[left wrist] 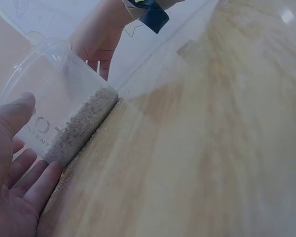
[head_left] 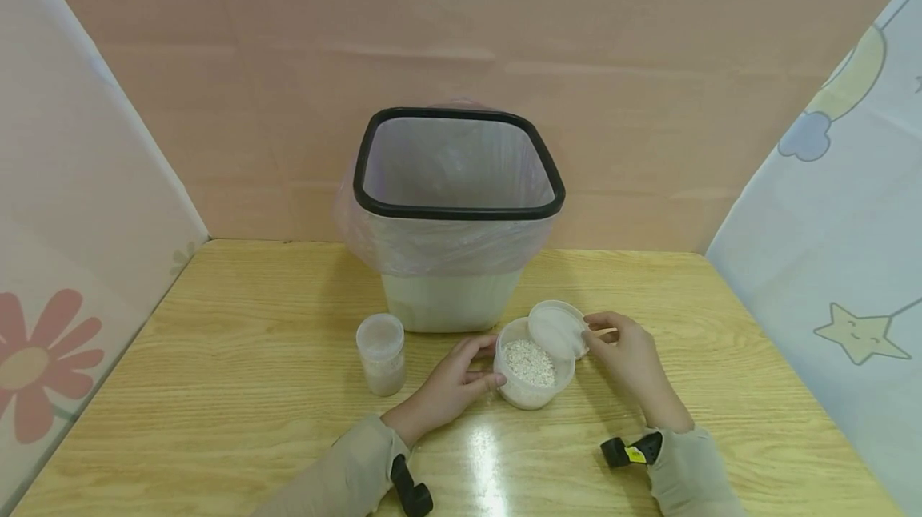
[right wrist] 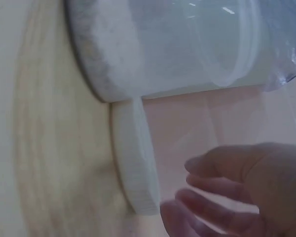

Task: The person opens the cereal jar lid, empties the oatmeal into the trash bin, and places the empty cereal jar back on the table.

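Note:
A clear round tub [head_left: 529, 373] stands upright with its top uncovered and pale flakes in its lower part. My left hand [head_left: 457, 381] holds it at its left side, thumb on the near wall and fingers along the far side. In the left wrist view the fingertips [left wrist: 49, 182] are at the tub's base. A whitish round lid [right wrist: 133, 158] lies on the table at the tub's back right. My right hand [head_left: 623, 349] hangs with loosely bent fingers at the lid's right edge. The right wrist view shows a space between those fingers and the lid.
A taller clear jar [head_left: 382, 355] with pale contents stands left of my left hand. Behind it and the tub is a white bin [head_left: 446, 301] with a black rim and a pinkish liner. Printed cloths hang at both sides of the wooden table [head_left: 238, 357].

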A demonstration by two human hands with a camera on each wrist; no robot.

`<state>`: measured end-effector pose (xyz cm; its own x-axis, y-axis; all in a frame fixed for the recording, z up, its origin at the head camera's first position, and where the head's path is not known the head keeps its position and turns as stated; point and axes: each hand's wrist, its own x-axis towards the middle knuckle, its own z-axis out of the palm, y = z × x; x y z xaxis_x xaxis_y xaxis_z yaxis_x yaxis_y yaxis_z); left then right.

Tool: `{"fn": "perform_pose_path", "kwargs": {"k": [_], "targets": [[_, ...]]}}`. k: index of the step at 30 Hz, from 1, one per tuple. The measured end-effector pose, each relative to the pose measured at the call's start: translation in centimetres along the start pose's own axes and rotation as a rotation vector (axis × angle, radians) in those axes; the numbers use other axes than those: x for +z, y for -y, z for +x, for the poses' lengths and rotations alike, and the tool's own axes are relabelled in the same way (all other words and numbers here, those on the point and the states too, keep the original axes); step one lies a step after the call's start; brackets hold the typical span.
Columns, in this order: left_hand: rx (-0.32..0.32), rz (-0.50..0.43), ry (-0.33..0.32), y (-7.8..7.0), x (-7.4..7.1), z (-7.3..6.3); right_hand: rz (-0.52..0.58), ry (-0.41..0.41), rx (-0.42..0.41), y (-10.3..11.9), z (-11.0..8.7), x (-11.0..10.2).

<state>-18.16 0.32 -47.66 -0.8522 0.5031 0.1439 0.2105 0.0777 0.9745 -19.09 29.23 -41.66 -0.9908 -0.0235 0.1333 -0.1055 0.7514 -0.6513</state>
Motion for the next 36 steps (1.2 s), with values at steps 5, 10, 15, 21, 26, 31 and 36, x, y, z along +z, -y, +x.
{"fn": "perform_pose_path", "kwargs": {"k": [5, 10, 15, 21, 26, 31, 36], "targets": [[0.002, 0.015, -0.004, 0.1, 0.0, 0.1, 0.133, 0.122, -0.119, 0.3, -0.1, -0.8], [0.005, 0.018, -0.003, 0.0, 0.1, 0.1, 0.313, 0.333, -0.255, -0.2, 0.1, -0.8], [0.014, 0.018, -0.005, 0.1, 0.0, 0.1, 0.424, 0.501, -0.282, -0.3, 0.2, -0.5], [0.027, 0.016, -0.009, 0.2, 0.0, 0.1, 0.53, 0.604, -0.281, -0.4, 0.0, -0.1], [0.031, -0.012, -0.022, -0.2, 0.3, -0.1, 0.555, 0.615, -0.284, -0.4, 0.0, -0.1], [0.087, -0.012, -0.062, -1.3, 0.6, -0.4, 0.559, 0.544, -0.357, -0.4, 0.1, -0.4], [0.133, -0.002, -0.13, -3.1, 0.8, -0.8, 0.66, 0.497, -0.402, -0.2, 0.1, -0.7]]}}
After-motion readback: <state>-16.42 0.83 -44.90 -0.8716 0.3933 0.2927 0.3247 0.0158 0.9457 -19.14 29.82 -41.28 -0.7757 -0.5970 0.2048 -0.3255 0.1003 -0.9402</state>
